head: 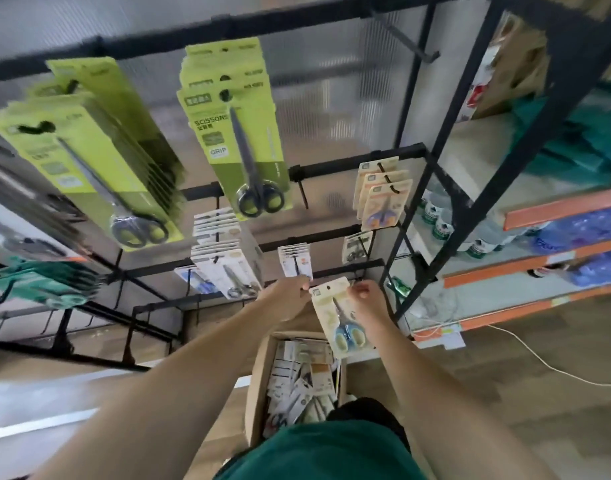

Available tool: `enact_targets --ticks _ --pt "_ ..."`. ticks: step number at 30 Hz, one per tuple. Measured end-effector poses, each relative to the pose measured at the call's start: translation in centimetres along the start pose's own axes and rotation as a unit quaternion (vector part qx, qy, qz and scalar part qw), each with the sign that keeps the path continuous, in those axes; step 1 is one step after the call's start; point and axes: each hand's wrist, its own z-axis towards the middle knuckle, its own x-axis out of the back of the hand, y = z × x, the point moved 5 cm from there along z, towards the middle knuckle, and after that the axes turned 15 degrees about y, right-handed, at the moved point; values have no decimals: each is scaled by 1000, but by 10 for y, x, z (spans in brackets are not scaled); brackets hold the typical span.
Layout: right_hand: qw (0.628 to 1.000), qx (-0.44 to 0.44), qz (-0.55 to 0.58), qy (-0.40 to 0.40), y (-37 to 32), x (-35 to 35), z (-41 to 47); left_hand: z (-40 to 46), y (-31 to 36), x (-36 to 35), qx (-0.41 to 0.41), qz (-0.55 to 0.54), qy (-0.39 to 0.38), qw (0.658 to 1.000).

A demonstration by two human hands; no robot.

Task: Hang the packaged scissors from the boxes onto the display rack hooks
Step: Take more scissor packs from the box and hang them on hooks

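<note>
- The black display rack (352,169) stands ahead of and above both hands, its upper hooks already carrying large green scissor packs (235,133), its lower ones smaller white and cream cards.
- The open cardboard box (262,368) sits below the hands, close to the person's body, with more packaged scissors lying loose inside.
- The blue-handled scissors pack (342,317) is held up between the two hands, its long axis sloping from the hang hole at the top, nearest the rack, down to the handles, which point back toward the box.
- The right hand (370,303) pinches the pack's upper right edge, fingers curled on the card beside the hang hole.
- The left hand (290,296) lies at the pack's upper left corner, fingertips reaching toward the low rail; whether it grips the card or a hook cannot be told.
- The target hook is presumably just beyond the pack's top, but is too blurred to single out; the hole must line up with its tip.
</note>
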Motion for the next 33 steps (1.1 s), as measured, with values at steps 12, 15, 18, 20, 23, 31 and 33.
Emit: enact_targets --ticks 12,15,18,20,23,31,33 --pt "997 8 -80 0 7 36 78 53 66 -28 9 6 -17 1000" --pt "998 -29 -51 -2 12 35 89 62 73 -29 -14 28 -29 999" --pt "997 -55 -44 -21 16 33 89 65 75 -35 -17 43 -51 998" --pt "997 -50 -50 -36 21 31 90 63 74 -40 -12 36 -57 998" --pt "997 -56 -37 -38 22 31 89 59 71 -43 -3 29 -62 998" --pt "998 -41 32 -37 -3 29 83 59 64 -22 2 80 -26 996" --pt "998 -18 41 -47 -17 28 77 60 59 -13 13 82 -5 997"
